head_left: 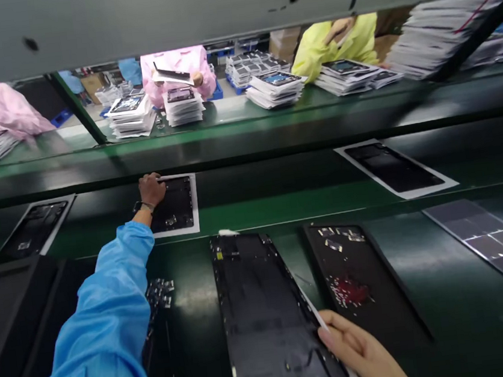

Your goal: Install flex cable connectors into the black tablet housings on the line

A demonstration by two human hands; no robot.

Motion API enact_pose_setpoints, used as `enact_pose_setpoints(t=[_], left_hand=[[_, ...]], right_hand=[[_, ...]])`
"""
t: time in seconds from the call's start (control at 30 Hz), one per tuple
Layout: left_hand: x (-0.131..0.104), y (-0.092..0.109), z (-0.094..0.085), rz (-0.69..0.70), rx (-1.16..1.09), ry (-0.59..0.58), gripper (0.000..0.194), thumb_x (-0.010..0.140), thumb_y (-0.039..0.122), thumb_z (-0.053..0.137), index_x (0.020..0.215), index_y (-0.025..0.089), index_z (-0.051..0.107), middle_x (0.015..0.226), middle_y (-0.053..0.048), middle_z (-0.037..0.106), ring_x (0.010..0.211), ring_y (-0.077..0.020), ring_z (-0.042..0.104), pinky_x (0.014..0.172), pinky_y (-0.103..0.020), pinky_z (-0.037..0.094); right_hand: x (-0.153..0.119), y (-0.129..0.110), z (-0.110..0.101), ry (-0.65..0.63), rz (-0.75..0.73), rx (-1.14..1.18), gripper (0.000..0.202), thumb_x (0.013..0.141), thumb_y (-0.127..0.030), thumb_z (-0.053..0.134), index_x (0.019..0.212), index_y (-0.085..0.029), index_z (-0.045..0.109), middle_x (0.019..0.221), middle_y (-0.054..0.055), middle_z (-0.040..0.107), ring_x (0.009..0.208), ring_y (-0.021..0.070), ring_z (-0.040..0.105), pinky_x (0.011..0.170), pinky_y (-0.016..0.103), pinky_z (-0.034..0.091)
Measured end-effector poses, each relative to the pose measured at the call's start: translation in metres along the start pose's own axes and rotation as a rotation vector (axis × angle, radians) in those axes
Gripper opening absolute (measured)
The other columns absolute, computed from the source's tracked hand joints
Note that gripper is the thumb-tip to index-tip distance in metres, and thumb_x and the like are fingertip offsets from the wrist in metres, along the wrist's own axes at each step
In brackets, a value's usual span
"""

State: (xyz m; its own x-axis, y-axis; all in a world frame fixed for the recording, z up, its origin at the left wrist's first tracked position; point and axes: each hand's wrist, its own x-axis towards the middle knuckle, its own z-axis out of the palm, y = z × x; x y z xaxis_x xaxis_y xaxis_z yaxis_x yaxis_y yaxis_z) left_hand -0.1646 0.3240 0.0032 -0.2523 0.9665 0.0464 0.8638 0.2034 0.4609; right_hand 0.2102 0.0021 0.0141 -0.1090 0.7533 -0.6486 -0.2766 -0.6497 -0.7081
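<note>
My left hand (152,189), at the end of a blue sleeve, is closed at the upper left edge of a black panel (180,202) on a white sheet; its fingertips are partly hidden. In the lower middle lies a larger-looking black panel (265,308) with small parts along its edges and a yellow mark near its top left. My right hand (355,346) pinches this panel's right edge together with the white sheet under it, thumb on top. Just right of it, a black tray (382,294) holds small clear-and-silver pieces and a scatter of tiny white and red bits.
More panels on white sheets lie on the green belt at left (38,228) and right (389,166). Small parts (159,294) sit beside my left sleeve. Dark trays (11,312) stand far left, clear film sheets (489,240) right. Several people work beyond, behind stacks (132,120). A grey beam (213,11) hangs overhead.
</note>
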Motion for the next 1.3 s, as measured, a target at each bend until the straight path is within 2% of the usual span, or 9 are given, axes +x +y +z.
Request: enact_pose_setpoints(t=[0.13, 0.3, 0.4, 0.57, 0.73, 0.9, 1.0, 1.13, 1.3], left_hand=[[-0.063, 0.026, 0.004, 0.126, -0.189, -0.23, 0.033, 0.091, 0.024, 0.049, 0.114, 0.009, 0.066, 0.116, -0.014, 0.069, 0.107, -0.0225, 0.06, 0.094, -0.034, 0.044], [-0.147, 0.066, 0.039, 0.335, -0.358, -0.564, 0.032, 0.09, 0.04, 0.053, 0.092, 0.016, 0.074, 0.089, -0.003, 0.073, 0.082, -0.0158, 0.062, 0.075, -0.024, 0.047], [-0.167, 0.076, 0.049, 0.394, -0.379, -0.649, 0.032, 0.086, 0.04, 0.056, 0.079, 0.014, 0.072, 0.072, -0.001, 0.067, 0.069, -0.0147, 0.057, 0.067, -0.024, 0.044], [-0.164, 0.066, 0.033, 0.423, -0.319, -0.714, 0.021, 0.074, 0.032, 0.064, 0.072, 0.012, 0.071, 0.057, 0.001, 0.058, 0.055, -0.012, 0.048, 0.056, -0.024, 0.037], [-0.167, 0.052, 0.024, 0.419, -0.205, -0.673, 0.015, 0.071, 0.027, 0.062, 0.069, 0.014, 0.07, 0.061, -0.001, 0.064, 0.059, -0.0138, 0.053, 0.058, -0.024, 0.04], [-0.183, 0.045, 0.026, 0.419, -0.085, -0.593, 0.012, 0.07, 0.024, 0.061, 0.074, 0.017, 0.07, 0.067, -0.003, 0.066, 0.065, -0.0178, 0.059, 0.062, -0.027, 0.043], [-0.191, 0.039, 0.023, 0.409, -0.015, -0.513, 0.012, 0.068, 0.022, 0.063, 0.077, 0.019, 0.07, 0.076, -0.006, 0.068, 0.074, -0.0223, 0.062, 0.07, -0.031, 0.046], [-0.199, 0.035, 0.007, 0.382, 0.031, -0.413, 0.019, 0.071, 0.03, 0.064, 0.085, 0.02, 0.07, 0.091, -0.01, 0.071, 0.087, -0.0268, 0.064, 0.081, -0.036, 0.049], [-0.231, 0.033, -0.049, 0.315, -0.062, -0.196, 0.028, 0.072, 0.043, 0.063, 0.09, 0.023, 0.07, 0.093, -0.006, 0.073, 0.085, -0.0262, 0.065, 0.08, -0.036, 0.051]], right_hand=[[-0.001, -0.004, -0.011, -0.002, -0.017, 0.018, 0.045, 0.06, -0.049, 0.088, 0.089, -0.021, 0.068, 0.07, 0.0, 0.066, 0.059, 0.0162, 0.061, 0.057, 0.025, 0.05], [-0.007, 0.012, -0.028, 0.011, -0.105, -0.032, 0.041, 0.064, -0.05, 0.085, 0.089, -0.022, 0.068, 0.073, 0.002, 0.07, 0.062, 0.0205, 0.065, 0.057, 0.028, 0.051], [-0.009, 0.027, -0.035, -0.015, -0.156, -0.044, 0.04, 0.066, -0.05, 0.084, 0.087, -0.022, 0.066, 0.071, 0.001, 0.07, 0.062, 0.0199, 0.064, 0.059, 0.027, 0.05], [-0.005, 0.051, -0.036, -0.044, -0.251, -0.122, 0.044, 0.07, -0.058, 0.079, 0.087, -0.021, 0.062, 0.065, -0.001, 0.066, 0.06, 0.0162, 0.061, 0.063, 0.026, 0.048], [0.003, 0.066, -0.024, -0.032, -0.396, -0.383, 0.046, 0.077, -0.065, 0.067, 0.081, -0.019, 0.059, 0.06, -0.001, 0.059, 0.054, 0.0151, 0.053, 0.054, 0.025, 0.041], [0.001, 0.066, -0.027, 0.166, -0.618, -0.823, 0.023, 0.087, -0.043, 0.058, 0.087, -0.021, 0.065, 0.059, -0.002, 0.054, 0.05, 0.0158, 0.048, 0.053, 0.027, 0.039], [-0.001, 0.042, -0.046, 0.231, -0.738, -0.939, 0.022, 0.088, -0.035, 0.054, 0.099, -0.021, 0.066, 0.071, 0.002, 0.06, 0.055, 0.0177, 0.052, 0.059, 0.03, 0.043], [0.015, -0.017, -0.08, 0.334, -0.826, -1.085, 0.021, 0.088, -0.027, 0.05, 0.098, -0.022, 0.068, 0.081, 0.006, 0.062, 0.064, 0.02, 0.054, 0.066, 0.033, 0.044], [0.053, -0.07, -0.101, 0.278, -0.728, -1.393, 0.018, 0.079, -0.018, 0.058, 0.091, -0.022, 0.07, 0.082, 0.006, 0.063, 0.085, 0.0252, 0.059, 0.08, 0.035, 0.045]])
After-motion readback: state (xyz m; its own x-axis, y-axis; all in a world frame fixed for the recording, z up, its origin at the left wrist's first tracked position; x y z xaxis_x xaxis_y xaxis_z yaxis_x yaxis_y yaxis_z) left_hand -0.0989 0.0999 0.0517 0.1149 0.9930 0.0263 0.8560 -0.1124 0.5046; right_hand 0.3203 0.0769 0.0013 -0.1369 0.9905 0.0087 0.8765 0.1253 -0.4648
